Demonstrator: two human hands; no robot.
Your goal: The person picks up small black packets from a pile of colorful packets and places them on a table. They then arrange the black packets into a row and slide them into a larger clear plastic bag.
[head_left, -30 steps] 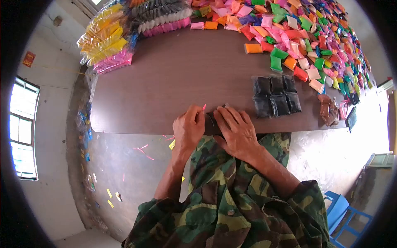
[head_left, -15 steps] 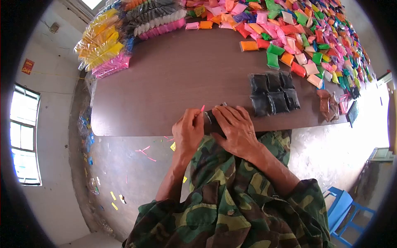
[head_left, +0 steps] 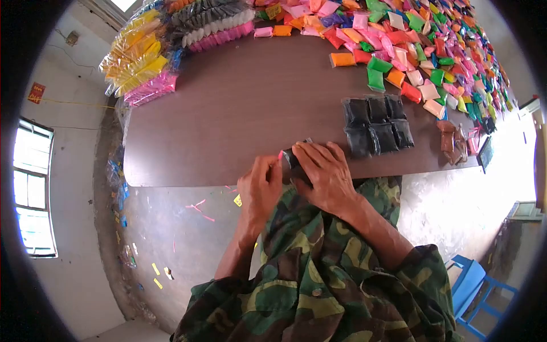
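Partly beneath the open right grip [head_left: 329, 177], a black packet [head_left: 289, 159], beside the left grip [head_left: 260, 181] clamped on pink strip [head_left: 280, 154].

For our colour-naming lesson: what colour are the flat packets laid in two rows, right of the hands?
The flat plastic packets are black, seen best in the head view.

From your head, the wide view faces forward and steeply down. Your left hand [head_left: 259, 185] and right hand [head_left: 326, 175] sit close, near its middle; your camouflage jacket [head_left: 319, 290] fills six o'clock, nearest you. The table [head_left: 239, 108] runs toward twelve, with the window [head_left: 35, 188] at nine, farther off.
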